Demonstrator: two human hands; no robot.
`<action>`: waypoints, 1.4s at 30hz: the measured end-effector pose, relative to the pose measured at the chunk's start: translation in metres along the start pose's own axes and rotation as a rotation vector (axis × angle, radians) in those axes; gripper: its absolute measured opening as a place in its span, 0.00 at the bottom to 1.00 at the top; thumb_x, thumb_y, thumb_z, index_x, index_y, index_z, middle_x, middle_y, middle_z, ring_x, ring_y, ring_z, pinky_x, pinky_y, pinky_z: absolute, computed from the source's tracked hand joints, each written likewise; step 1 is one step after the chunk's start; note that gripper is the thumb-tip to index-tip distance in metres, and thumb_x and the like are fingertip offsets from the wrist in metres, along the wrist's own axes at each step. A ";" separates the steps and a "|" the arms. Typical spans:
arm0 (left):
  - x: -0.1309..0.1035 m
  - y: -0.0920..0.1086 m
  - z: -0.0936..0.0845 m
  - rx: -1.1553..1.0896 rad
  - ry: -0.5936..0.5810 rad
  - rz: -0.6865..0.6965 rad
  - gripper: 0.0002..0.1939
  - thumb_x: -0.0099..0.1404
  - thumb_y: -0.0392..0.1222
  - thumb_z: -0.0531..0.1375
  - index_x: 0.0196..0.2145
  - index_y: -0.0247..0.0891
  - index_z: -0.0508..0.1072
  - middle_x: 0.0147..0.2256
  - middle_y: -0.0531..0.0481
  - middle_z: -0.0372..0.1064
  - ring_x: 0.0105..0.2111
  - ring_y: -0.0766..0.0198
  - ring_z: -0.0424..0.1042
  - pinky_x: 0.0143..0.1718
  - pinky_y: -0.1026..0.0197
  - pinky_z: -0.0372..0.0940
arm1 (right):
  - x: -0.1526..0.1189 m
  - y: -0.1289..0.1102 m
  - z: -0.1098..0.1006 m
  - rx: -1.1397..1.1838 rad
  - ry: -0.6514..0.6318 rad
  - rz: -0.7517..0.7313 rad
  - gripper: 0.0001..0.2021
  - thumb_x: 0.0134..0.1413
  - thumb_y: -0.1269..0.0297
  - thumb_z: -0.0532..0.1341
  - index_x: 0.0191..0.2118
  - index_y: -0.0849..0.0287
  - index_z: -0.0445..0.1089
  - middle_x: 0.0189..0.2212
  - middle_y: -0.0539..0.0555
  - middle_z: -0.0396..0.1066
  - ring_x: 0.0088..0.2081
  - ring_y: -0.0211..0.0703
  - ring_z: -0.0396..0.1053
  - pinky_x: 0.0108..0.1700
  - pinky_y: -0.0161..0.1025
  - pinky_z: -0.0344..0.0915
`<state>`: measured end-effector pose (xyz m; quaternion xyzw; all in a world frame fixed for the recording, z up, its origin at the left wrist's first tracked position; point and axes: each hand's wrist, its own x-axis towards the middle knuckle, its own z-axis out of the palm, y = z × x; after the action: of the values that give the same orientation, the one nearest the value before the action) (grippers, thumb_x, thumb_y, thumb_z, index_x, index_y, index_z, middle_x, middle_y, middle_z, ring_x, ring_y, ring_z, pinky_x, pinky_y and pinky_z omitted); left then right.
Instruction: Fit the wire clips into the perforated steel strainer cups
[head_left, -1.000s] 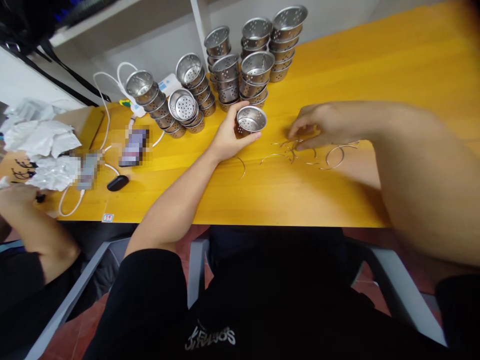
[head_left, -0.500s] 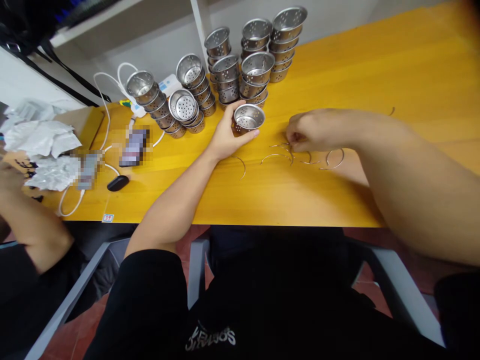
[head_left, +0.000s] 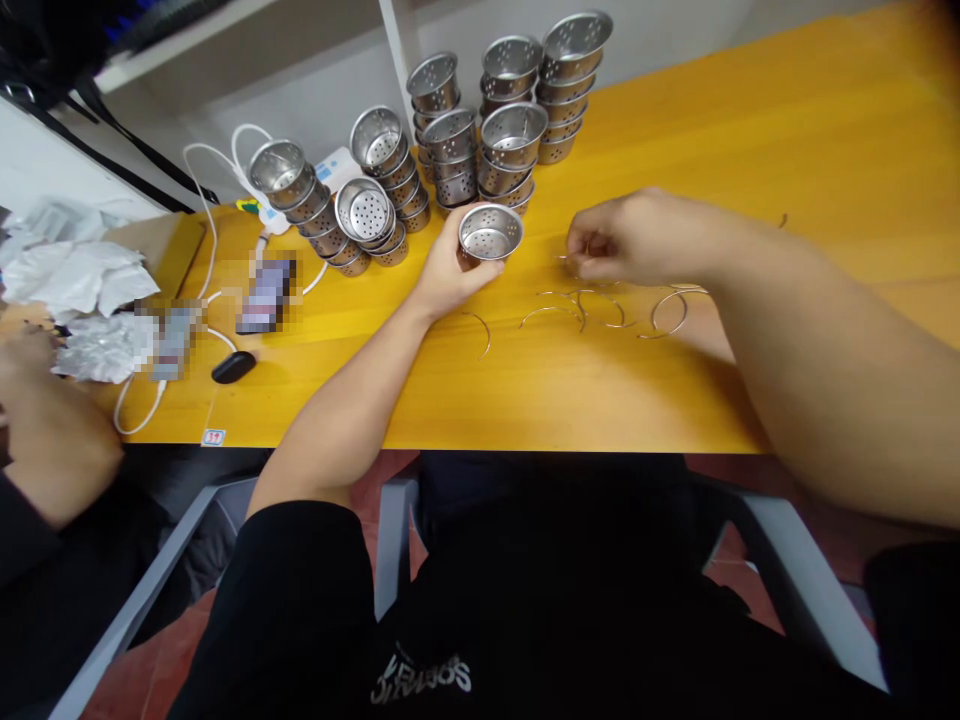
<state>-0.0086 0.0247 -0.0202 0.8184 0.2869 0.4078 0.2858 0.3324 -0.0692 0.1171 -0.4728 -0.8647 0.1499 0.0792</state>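
My left hand [head_left: 448, 265] is wrapped round a perforated metal cup [head_left: 490, 234], its open top facing up. To the right, my right hand [head_left: 611, 240] is closed in a pinch above the yellow table [head_left: 450, 410]; a thin bit of wire shows at its fingertips. Under and beside that hand lie several thin curved wires [head_left: 583, 312], one of them a rounder wire loop [head_left: 669, 314]. A single curved wire [head_left: 488, 335] rests nearer my left wrist. Stacks of the same cups [head_left: 514, 150] stand just behind my left hand.
More cup stacks [head_left: 328, 222] stand at the back left. Left of them are a phone [head_left: 266, 296], white cables, a black oval object [head_left: 234, 367] and crumpled plastic bags [head_left: 82, 275]. Another person's arm [head_left: 60, 430] is at the far left.
My right hand has risen a little off the wires, with a bit of wire at its fingers. My left hand and the cup have shifted slightly left.
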 end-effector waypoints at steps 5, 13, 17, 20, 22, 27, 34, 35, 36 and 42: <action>0.000 0.009 0.000 0.007 0.000 -0.025 0.61 0.69 0.91 0.70 0.80 0.47 0.62 0.76 0.33 0.73 0.78 0.39 0.78 0.83 0.29 0.72 | -0.003 0.001 0.000 0.085 0.198 -0.011 0.13 0.75 0.62 0.65 0.58 0.52 0.83 0.52 0.63 0.89 0.51 0.62 0.86 0.63 0.58 0.80; 0.000 0.032 -0.004 -0.004 0.027 -0.039 0.59 0.63 0.89 0.78 0.74 0.46 0.74 0.71 0.38 0.78 0.74 0.40 0.81 0.84 0.28 0.72 | -0.004 -0.004 0.005 0.149 0.383 0.085 0.17 0.86 0.51 0.62 0.61 0.49 0.87 0.55 0.64 0.89 0.56 0.65 0.86 0.67 0.58 0.80; -0.001 0.028 -0.003 0.003 0.042 -0.049 0.60 0.61 0.89 0.79 0.72 0.45 0.73 0.69 0.38 0.80 0.72 0.40 0.82 0.83 0.27 0.74 | -0.003 -0.009 0.008 0.175 0.345 0.115 0.20 0.88 0.48 0.61 0.64 0.52 0.87 0.50 0.64 0.89 0.48 0.61 0.85 0.63 0.55 0.80; -0.001 0.020 -0.002 0.026 0.029 -0.036 0.62 0.62 0.89 0.79 0.75 0.45 0.70 0.70 0.36 0.79 0.74 0.38 0.81 0.83 0.26 0.72 | 0.000 -0.011 0.010 0.178 0.358 0.111 0.21 0.88 0.48 0.61 0.63 0.55 0.86 0.48 0.66 0.88 0.48 0.62 0.85 0.65 0.56 0.79; 0.000 0.015 -0.001 0.033 0.046 -0.018 0.61 0.64 0.89 0.77 0.77 0.47 0.68 0.72 0.36 0.78 0.74 0.38 0.81 0.84 0.27 0.71 | 0.001 -0.011 0.011 0.185 0.381 0.123 0.20 0.88 0.51 0.61 0.64 0.56 0.86 0.48 0.66 0.88 0.48 0.63 0.86 0.65 0.57 0.80; 0.005 0.009 0.000 0.058 0.055 -0.005 0.57 0.77 0.88 0.65 0.85 0.50 0.58 0.78 0.35 0.72 0.80 0.40 0.77 0.87 0.32 0.68 | 0.002 -0.012 0.013 0.206 0.372 0.126 0.22 0.81 0.59 0.62 0.67 0.62 0.87 0.46 0.66 0.88 0.44 0.60 0.83 0.61 0.55 0.81; 0.001 0.015 0.001 0.016 0.075 -0.020 0.62 0.65 0.89 0.76 0.80 0.50 0.67 0.76 0.36 0.72 0.76 0.40 0.79 0.85 0.31 0.72 | 0.008 -0.003 0.026 0.310 0.437 0.045 0.18 0.85 0.46 0.66 0.60 0.54 0.84 0.45 0.63 0.88 0.40 0.57 0.81 0.57 0.56 0.82; 0.001 0.016 0.001 0.004 0.089 -0.028 0.61 0.64 0.88 0.78 0.78 0.50 0.70 0.74 0.38 0.74 0.74 0.41 0.81 0.85 0.31 0.72 | 0.011 0.000 0.029 0.346 0.477 0.020 0.19 0.84 0.41 0.68 0.57 0.53 0.83 0.42 0.62 0.87 0.38 0.57 0.80 0.54 0.56 0.81; 0.000 0.017 0.001 -0.004 0.094 -0.035 0.60 0.63 0.88 0.79 0.77 0.49 0.71 0.72 0.39 0.75 0.73 0.42 0.81 0.84 0.30 0.73 | 0.013 0.003 0.032 0.379 0.513 -0.004 0.22 0.82 0.36 0.70 0.54 0.52 0.82 0.39 0.61 0.85 0.36 0.56 0.78 0.50 0.55 0.80; 0.001 0.019 0.008 -0.035 0.094 -0.028 0.60 0.63 0.87 0.80 0.75 0.48 0.67 0.68 0.40 0.79 0.69 0.44 0.84 0.81 0.31 0.75 | 0.018 -0.004 0.038 0.517 0.545 -0.060 0.32 0.78 0.21 0.72 0.50 0.49 0.77 0.30 0.52 0.74 0.29 0.48 0.65 0.38 0.51 0.69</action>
<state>0.0030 0.0103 -0.0103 0.7891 0.3042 0.4468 0.2918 0.3093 -0.0632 0.0820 -0.4341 -0.7591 0.2294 0.4275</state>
